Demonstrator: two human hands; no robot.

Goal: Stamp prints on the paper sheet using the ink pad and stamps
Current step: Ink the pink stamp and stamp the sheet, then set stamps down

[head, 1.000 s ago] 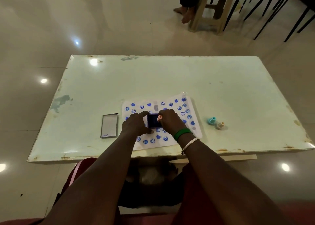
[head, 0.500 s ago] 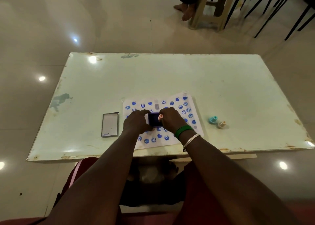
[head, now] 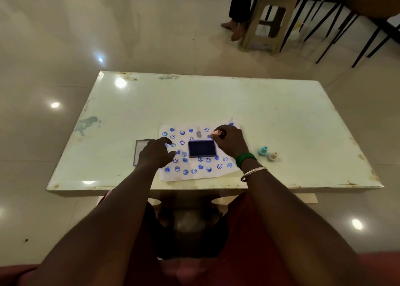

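A white paper sheet (head: 218, 173) covered with several blue heart and smiley prints lies near the table's front edge. The dark blue ink pad (head: 202, 148) rests open on the middle of the sheet. My right hand (head: 231, 140) is just right of the pad and pinches a small pink stamp (head: 216, 133), which sits over the sheet behind the pad's far right corner. My left hand (head: 157, 152) hovers at the sheet's left edge, fingers apart, holding nothing. Two more stamps, a teal one (head: 263, 150) and an orange one (head: 273, 156), stand to the right of the sheet.
The ink pad's lid (head: 140, 148) lies left of the sheet, partly under my left hand. The pale green table (head: 238, 99) has worn, rusty edges. Beyond it are a plastic stool (head: 268, 23), another person's bare feet (head: 234, 29) and black chair legs (head: 337, 25).
Both hands have come off the ink pad. My left hand has moved left and opened; my right hand has lifted the pink stamp off the pad to the sheet behind it.
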